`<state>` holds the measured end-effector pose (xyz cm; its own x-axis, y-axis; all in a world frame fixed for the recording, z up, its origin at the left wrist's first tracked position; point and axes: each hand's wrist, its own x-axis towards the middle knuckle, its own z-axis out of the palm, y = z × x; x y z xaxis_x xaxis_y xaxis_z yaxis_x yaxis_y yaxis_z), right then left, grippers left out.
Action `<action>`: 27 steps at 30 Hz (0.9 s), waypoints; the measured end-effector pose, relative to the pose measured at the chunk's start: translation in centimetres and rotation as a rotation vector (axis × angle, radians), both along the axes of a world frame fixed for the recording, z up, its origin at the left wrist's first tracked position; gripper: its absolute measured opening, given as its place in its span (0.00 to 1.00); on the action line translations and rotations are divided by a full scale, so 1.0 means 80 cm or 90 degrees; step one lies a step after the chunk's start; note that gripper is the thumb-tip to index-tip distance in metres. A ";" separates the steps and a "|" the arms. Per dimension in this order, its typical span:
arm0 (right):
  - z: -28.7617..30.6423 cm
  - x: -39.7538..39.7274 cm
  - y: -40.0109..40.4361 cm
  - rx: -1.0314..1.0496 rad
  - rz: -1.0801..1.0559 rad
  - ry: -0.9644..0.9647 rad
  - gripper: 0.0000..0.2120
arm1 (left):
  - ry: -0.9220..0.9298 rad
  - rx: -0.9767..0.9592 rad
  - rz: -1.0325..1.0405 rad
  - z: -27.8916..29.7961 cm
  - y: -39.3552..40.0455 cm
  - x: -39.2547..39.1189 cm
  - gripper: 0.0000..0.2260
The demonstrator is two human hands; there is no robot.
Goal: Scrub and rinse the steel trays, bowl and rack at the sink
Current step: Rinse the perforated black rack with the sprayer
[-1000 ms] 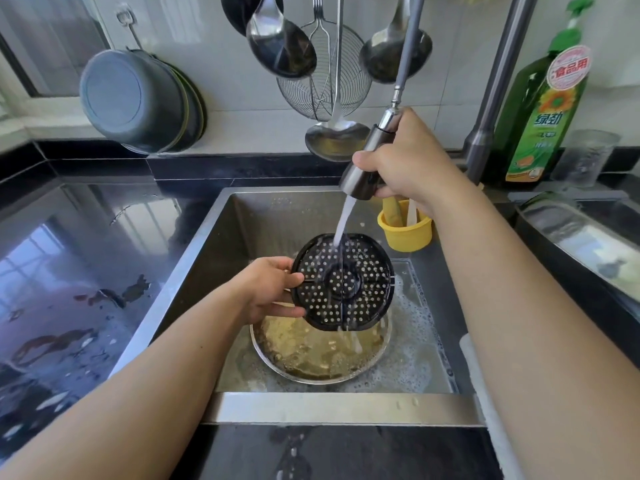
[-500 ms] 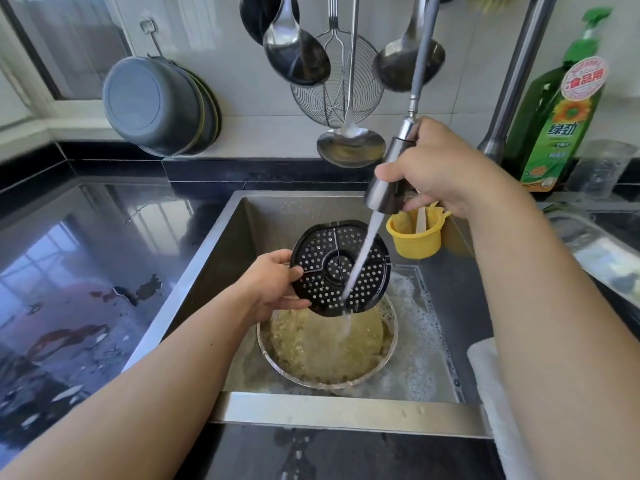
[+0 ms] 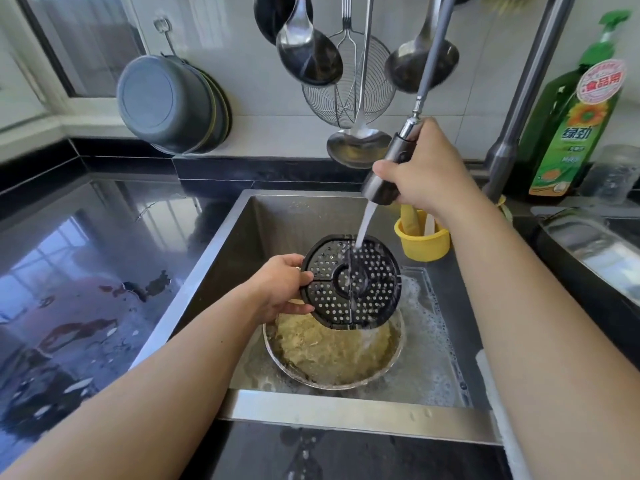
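Observation:
My left hand (image 3: 282, 287) grips the left edge of a round black perforated rack (image 3: 351, 283) and holds it tilted over the sink (image 3: 287, 220). My right hand (image 3: 420, 168) holds the pull-out spray head (image 3: 386, 178) above the rack. A stream of water (image 3: 363, 225) falls from it onto the rack's upper middle. Under the rack sits a steel bowl (image 3: 334, 384) full of yellowish soapy water. Foam covers the sink floor to the bowl's right.
A yellow cup (image 3: 424, 242) stands at the sink's back right. Ladles and a wire skimmer (image 3: 348, 95) hang on the wall above. Grey bowls (image 3: 166, 105) hang at the left. A green detergent bottle (image 3: 578, 129) stands by the faucet (image 3: 512, 126). The black counter (image 3: 86, 271) at the left is wet.
The rack has turned and tipped in my left hand. My right hand has swung the spray head, so the stream now strikes the rack higher up, near its top.

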<state>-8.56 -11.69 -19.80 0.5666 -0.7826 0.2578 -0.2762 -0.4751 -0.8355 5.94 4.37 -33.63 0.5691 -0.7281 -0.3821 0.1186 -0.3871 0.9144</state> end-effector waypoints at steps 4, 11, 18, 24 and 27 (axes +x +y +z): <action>0.001 0.006 0.007 0.078 0.066 -0.056 0.20 | -0.006 -0.016 -0.013 -0.003 0.000 0.001 0.11; 0.013 -0.010 0.003 0.109 0.128 -0.017 0.17 | -0.060 0.002 0.021 -0.005 -0.003 -0.009 0.09; 0.008 -0.031 0.002 -0.050 0.047 0.145 0.25 | -0.859 0.263 -0.161 0.069 0.012 -0.035 0.06; 0.003 -0.175 -0.025 -0.225 -0.031 0.453 0.32 | -1.246 0.288 -0.432 0.129 0.041 -0.084 0.07; -0.017 -0.266 -0.039 -0.260 -0.086 0.594 0.44 | -1.291 0.213 -0.431 0.149 0.037 -0.119 0.07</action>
